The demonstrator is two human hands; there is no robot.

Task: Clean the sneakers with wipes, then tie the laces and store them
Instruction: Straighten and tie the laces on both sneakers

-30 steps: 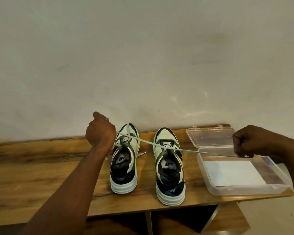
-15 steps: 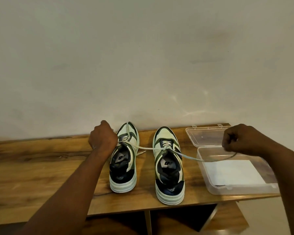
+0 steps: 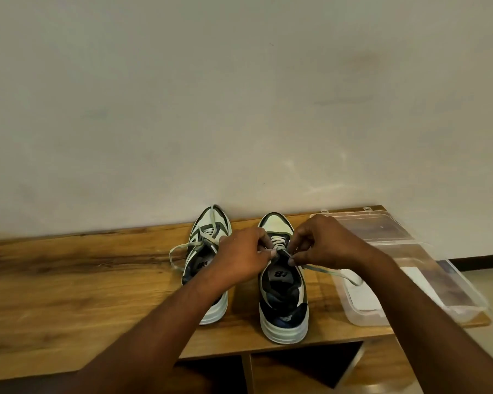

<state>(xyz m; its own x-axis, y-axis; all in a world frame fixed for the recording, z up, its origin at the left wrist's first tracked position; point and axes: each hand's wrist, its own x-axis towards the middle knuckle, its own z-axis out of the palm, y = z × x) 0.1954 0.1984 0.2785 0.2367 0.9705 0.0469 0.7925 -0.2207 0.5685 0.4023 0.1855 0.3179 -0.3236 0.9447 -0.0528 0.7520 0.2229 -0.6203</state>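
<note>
Both pinching lace ends over right sneaker (image 3: 282, 282) tongue: left hand (image 3: 241, 255), right hand (image 3: 323, 243); shoe's long axis running straight away; hands equally near.

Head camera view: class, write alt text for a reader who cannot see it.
Both hands, left hand and right hand, pinch the pale lace of the right-side green-and-white sneaker on a wooden bench, beside an open clear plastic box.

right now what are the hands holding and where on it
Both hands, left and right, pinch the laces of the right-hand sneaker, close to the top eyelets above its tongue.
</note>
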